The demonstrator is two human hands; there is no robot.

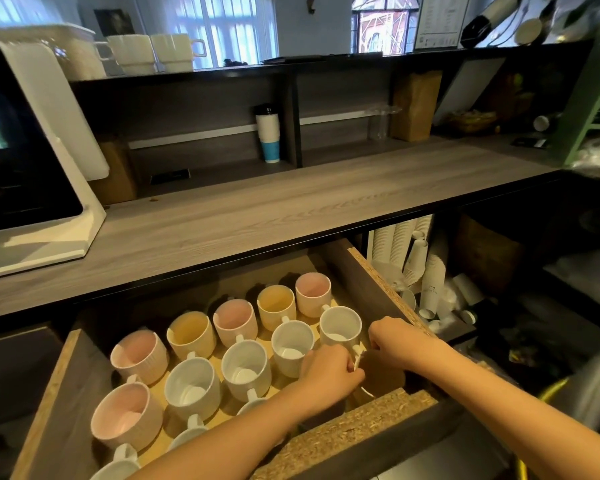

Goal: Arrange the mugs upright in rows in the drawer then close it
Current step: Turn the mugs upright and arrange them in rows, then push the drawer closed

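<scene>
Down at the open chipboard drawer's (pixel 378 424) right corner, both hands, left (pixel 329 370) and right (pixel 395 336), curl around a barely visible white mug (pixel 358 360).

Back-row mugs (pixel 235 322) alternate pink and yellow, ribbed; middle-row mugs (pixel 246 370) plain white; drawer (pixel 371 278) dark grey, raw chipboard edges; countertop (pixel 291 209) grey woodgrain.

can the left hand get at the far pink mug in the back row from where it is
Probably yes. The pink mug stands upright and open at the back right of the drawer, and nothing covers it. The left hand would only have to pass over the white mugs between.
</scene>
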